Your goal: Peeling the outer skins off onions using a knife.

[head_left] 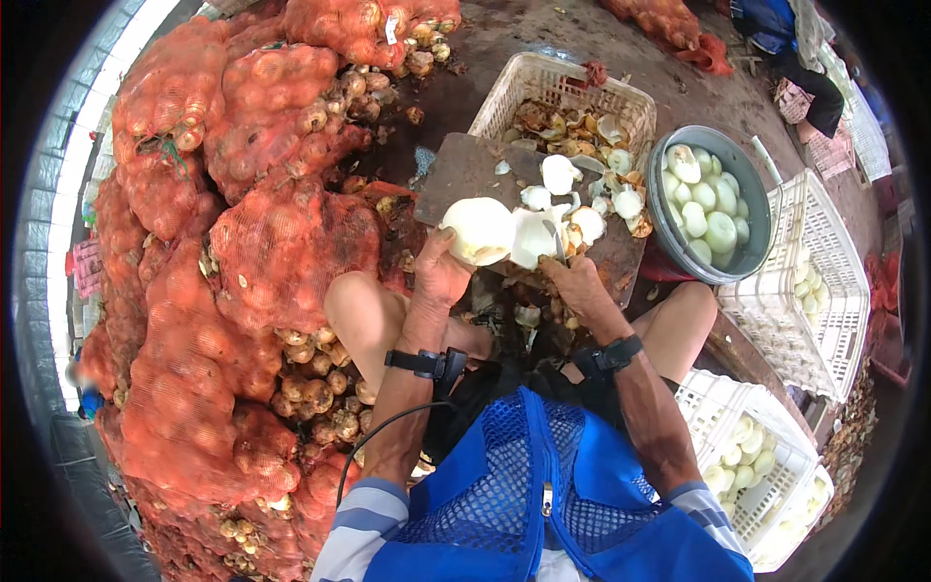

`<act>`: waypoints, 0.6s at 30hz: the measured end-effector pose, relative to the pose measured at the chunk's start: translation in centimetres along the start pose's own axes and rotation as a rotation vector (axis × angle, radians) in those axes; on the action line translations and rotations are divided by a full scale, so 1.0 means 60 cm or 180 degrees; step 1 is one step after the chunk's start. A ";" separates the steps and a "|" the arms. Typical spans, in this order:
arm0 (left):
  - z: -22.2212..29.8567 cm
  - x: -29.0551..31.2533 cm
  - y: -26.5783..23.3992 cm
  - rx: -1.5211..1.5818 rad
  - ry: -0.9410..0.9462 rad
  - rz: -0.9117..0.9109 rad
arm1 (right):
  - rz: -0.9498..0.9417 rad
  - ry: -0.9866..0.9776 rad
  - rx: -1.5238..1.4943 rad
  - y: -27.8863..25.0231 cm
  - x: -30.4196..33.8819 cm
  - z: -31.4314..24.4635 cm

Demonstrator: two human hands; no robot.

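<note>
In the head view, we saw the left hand (441,267) closed around a peeled white onion (479,230), holding it up just above the near edge of a dark cutting board (464,170). The right hand (579,283) was clenched on the handle of a small knife (560,242), its blade standing up beside a loose piece of white onion skin (532,237) that touched the held onion. More white peel pieces (560,175) lay on the board. Beyond the board stood a white plastic basket (538,78) holding brownish peels. To the right of the board sat a round metal basin (749,194) full of peeled onions in water, and past it a white crate (824,281). Another white crate (766,466) with peeled onions stood by the person's right elbow. On the left, red mesh sacks (242,126) of unpeeled onions were piled high. Both wrists wore black straps (424,363).
</note>
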State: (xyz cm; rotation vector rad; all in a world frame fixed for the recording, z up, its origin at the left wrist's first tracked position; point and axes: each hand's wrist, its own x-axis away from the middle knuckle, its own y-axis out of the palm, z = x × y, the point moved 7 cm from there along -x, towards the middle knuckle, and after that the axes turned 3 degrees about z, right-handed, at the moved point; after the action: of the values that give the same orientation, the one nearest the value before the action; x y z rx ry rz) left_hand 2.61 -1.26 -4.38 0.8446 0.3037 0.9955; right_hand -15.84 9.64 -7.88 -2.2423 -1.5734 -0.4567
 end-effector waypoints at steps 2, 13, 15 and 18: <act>-0.015 -0.010 0.019 0.0254 -0.0069 -0.0105 | 0.0785 -0.2574 0.1352 -0.024 -0.043 0.028; -0.003 0.004 0.011 0.0346 -0.0012 -0.0072 | 0.0554 -0.0076 -0.0541 -0.031 -0.065 -0.036; -0.002 0.003 0.017 0.0422 -0.0006 -0.0159 | 0.0459 -0.0086 -0.0561 -0.026 -0.037 -0.067; -0.008 0.002 0.030 0.0533 -0.0066 -0.0090 | 0.0161 -0.0366 -0.0731 -0.004 0.000 -0.088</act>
State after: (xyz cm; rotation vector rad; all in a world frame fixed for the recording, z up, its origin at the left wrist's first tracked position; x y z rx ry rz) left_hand 1.31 -0.43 -3.33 0.9992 0.3840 0.9436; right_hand -16.35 7.20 -3.20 -2.5150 -1.5862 -0.5264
